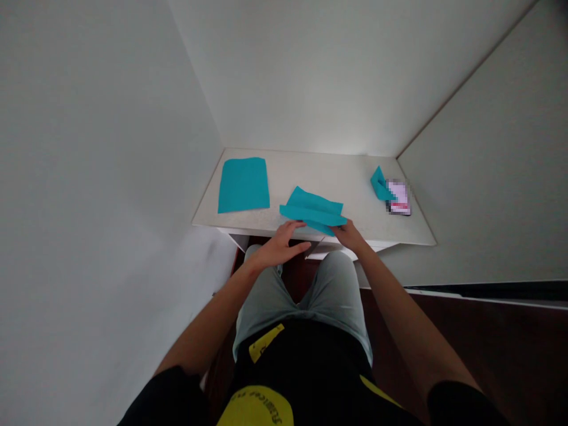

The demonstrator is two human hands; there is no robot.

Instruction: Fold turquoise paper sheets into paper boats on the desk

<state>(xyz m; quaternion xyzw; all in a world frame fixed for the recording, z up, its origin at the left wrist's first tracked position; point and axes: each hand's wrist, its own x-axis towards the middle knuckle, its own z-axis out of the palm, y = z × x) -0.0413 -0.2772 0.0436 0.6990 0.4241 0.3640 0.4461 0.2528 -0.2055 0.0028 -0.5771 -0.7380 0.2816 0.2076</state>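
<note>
A partly folded teal paper sheet [314, 209] lies at the near edge of a small white table [337, 177]. My left hand [280, 244] rests at its near left edge, fingers stretched out and together, touching the paper. My right hand [350, 235] pinches the paper's near right corner. A flat teal sheet [244, 184] lies at the table's left side. A small folded teal piece [380, 184] sits at the right.
White walls close in the table on the left, back and right. A small pink and white pack [399, 198] lies beside the folded piece at the right. My legs in light shorts [310, 296] are under the table's near edge, over a dark floor.
</note>
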